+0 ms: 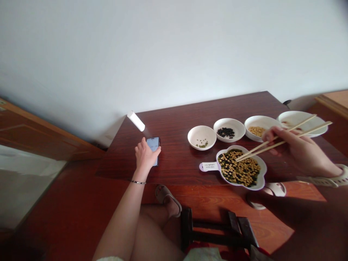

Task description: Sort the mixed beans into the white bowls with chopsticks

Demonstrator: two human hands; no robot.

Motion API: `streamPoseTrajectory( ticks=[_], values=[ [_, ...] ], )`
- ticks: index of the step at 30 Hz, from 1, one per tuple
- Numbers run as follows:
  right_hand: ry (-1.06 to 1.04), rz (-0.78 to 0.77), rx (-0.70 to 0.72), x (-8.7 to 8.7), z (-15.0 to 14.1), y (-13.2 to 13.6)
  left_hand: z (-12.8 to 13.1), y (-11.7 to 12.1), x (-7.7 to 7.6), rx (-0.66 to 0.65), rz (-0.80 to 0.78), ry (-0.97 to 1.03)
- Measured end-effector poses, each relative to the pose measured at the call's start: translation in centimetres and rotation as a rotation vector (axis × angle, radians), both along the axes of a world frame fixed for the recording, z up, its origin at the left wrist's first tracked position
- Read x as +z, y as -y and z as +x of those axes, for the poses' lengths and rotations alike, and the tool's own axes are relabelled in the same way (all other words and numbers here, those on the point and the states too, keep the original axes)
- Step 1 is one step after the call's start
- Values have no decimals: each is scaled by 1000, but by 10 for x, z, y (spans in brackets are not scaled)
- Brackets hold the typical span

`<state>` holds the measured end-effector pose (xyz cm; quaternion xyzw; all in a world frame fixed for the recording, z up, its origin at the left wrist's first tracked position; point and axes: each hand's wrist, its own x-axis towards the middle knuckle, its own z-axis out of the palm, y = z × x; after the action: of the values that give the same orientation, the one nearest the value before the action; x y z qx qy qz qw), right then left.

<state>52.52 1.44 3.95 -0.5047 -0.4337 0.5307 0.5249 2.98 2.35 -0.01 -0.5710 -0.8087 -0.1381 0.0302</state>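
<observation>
Markings on the dish label [209,166] and phone screen [153,144] seem too blurred to read.

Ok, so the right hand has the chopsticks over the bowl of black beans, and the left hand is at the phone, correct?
Not quite: the head view shows the chopsticks in the right hand over the dish of mixed beans, not the bowl of black beans. The left hand is at the phone, as you said.

Left arm [122,221] stretched forward, left hand [146,154] lying palm down with fingers together, right hand [297,150] held out to the side, fingers [269,135] bent in a pinch
</observation>
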Motion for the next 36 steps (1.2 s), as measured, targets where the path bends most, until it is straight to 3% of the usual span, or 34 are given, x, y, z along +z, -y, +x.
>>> streamPoseTrajectory(
  ticks=[4,7,10,12,18,21,26,36],
  values=[
    [61,-42,189,1,2,3,5,5,5,0,-6,17],
    [92,-105,298,2,0,6,16,8,11,-32,85,-14],
    [116,-141,375,3,-6,10,35,11,20,-196,224,10],
    [127,-125,374,2,-10,11,53,14,26,-336,236,117],
    [72,-60,346,-4,-10,9,108,28,32,-698,-173,503],
    [-2,-56,354,-1,-7,9,129,32,31,-797,-362,730],
    [-55,-9,301,4,-5,9,145,22,29,-894,-700,959],
    [8,13,297,-7,-10,5,145,-16,31,-938,-1063,1098]
  ],
)
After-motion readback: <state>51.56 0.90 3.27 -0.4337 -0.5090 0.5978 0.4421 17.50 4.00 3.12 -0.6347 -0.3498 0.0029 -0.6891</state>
